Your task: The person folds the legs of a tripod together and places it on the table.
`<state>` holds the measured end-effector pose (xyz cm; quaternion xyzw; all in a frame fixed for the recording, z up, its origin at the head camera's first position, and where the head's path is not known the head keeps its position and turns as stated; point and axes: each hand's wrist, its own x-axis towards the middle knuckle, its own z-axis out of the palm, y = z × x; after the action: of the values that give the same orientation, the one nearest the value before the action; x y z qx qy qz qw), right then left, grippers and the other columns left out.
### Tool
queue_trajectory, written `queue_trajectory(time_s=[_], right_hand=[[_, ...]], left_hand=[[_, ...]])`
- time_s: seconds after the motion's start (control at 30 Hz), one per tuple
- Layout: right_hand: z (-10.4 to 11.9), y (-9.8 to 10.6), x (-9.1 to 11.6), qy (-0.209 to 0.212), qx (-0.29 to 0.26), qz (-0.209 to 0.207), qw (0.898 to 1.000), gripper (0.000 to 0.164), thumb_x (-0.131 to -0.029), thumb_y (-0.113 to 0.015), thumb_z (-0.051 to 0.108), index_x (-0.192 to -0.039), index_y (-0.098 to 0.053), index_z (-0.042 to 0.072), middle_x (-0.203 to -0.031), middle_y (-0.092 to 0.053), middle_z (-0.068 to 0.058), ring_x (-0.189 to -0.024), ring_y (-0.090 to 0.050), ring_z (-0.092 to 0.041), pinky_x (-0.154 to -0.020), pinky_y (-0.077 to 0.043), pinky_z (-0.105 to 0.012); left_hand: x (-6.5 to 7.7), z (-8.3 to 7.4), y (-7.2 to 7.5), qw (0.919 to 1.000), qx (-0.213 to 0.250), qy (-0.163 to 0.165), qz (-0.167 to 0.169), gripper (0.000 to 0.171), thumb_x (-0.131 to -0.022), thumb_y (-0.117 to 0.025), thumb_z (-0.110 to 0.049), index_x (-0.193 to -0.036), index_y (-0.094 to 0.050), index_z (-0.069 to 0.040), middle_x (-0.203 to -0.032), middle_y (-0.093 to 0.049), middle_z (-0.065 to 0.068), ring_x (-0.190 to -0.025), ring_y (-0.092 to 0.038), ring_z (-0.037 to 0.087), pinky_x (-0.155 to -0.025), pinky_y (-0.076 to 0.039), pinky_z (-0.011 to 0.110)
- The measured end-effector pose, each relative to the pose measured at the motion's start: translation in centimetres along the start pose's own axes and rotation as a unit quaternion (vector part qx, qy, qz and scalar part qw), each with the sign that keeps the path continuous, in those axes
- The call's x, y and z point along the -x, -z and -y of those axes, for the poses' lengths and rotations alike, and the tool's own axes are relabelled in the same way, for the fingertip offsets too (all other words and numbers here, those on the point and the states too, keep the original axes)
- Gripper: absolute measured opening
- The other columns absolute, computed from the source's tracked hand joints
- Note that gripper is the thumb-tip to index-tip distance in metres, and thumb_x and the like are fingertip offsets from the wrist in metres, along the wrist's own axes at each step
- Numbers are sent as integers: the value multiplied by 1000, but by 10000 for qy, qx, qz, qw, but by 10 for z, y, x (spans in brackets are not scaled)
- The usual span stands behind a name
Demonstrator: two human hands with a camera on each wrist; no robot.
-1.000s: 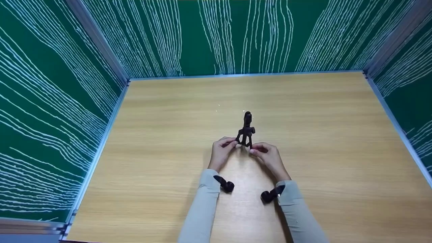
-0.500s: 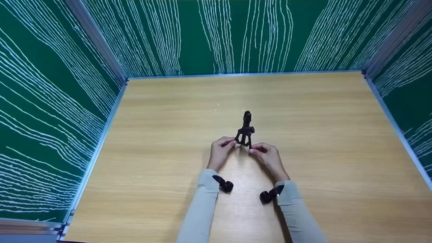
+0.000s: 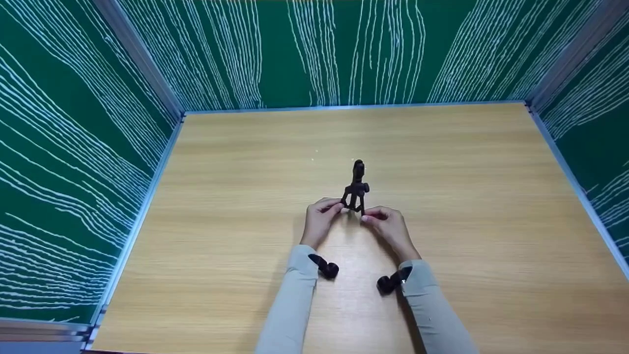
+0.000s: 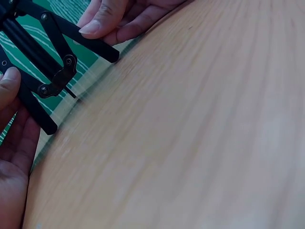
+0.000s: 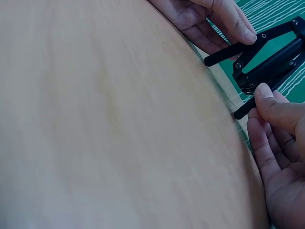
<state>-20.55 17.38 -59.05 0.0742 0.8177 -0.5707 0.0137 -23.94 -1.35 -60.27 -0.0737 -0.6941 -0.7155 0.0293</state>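
Observation:
A small black tripod [image 3: 357, 183] stands upright on the table, its legs partly spread and joined by hinged braces to a central column. On its left side, my left hand [image 3: 319, 221] pinches one leg between thumb and fingers. My right hand [image 3: 390, 228] pinches another leg near its foot. Both grips show in the left wrist view, where the black tripod legs [image 4: 35, 109] end close to the tabletop. From the right wrist, the braces and the lower column [image 5: 271, 64] are visible between the two hands. The third leg is hard to make out.
The wooden table [image 3: 236, 187] is bordered by green panels [image 3: 285, 59] with white wavy lines at the back and both sides. Small white specks [image 3: 314, 155] lie beyond the tripod. Black wrist cameras [image 3: 328, 269] sit on both grey sleeves.
Both hands keep their pinch on the tripod legs, and the tripod holds nearly the same pose. The whole head view has shifted very slightly.

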Motion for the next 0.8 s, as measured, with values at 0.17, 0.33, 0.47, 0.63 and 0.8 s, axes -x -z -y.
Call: queue_trajectory(time_s=[0.17,0.33,0.47,0.63,0.8], right_hand=[[1,0,0,-5,91,10,10000,24,-80,-78,17,-100,-73,5,-103,-72,-12,-88,-62,-11,-84,-47,-23],[2,-1,0,0,152,41,9999,24,-81,-77,18,-100,-73,5,-103,-72,-12,-88,-62,-11,-84,-47,-24],[2,-1,0,-6,249,113,9996,25,-82,-77,19,-101,-73,5,-103,-72,-12,-90,-62,-14,-83,-47,-24],[3,0,-1,-74,274,197,9994,25,-82,-76,19,-102,-72,4,-104,-71,-12,-96,-63,-21,-86,-47,-26],[4,-1,-2,-97,272,217,9993,26,-82,-76,20,-102,-72,4,-105,-71,-13,-99,-63,-24,-88,-47,-29]], left_hand=[[0,0,0,10000,17,60,8,16,-85,-70,-2,-99,-73,5,-99,-71,18,-86,-63,6,-80,-55,22],[5,-17,1,10000,-26,34,75,17,-85,-69,0,-100,-72,6,-99,-71,19,-87,-63,6,-82,-55,23],[9,-29,1,10000,-62,39,65,17,-85,-69,-1,-100,-72,6,-99,-71,18,-88,-64,7,-83,-55,23],[9,-29,2,9999,-86,82,49,17,-85,-70,-2,-100,-73,5,-99,-71,17,-87,-64,7,-82,-55,23],[8,-28,2,9999,-119,113,44,17,-85,-70,-3,-100,-73,4,-99,-71,16,-89,-64,8,-84,-55,25]])
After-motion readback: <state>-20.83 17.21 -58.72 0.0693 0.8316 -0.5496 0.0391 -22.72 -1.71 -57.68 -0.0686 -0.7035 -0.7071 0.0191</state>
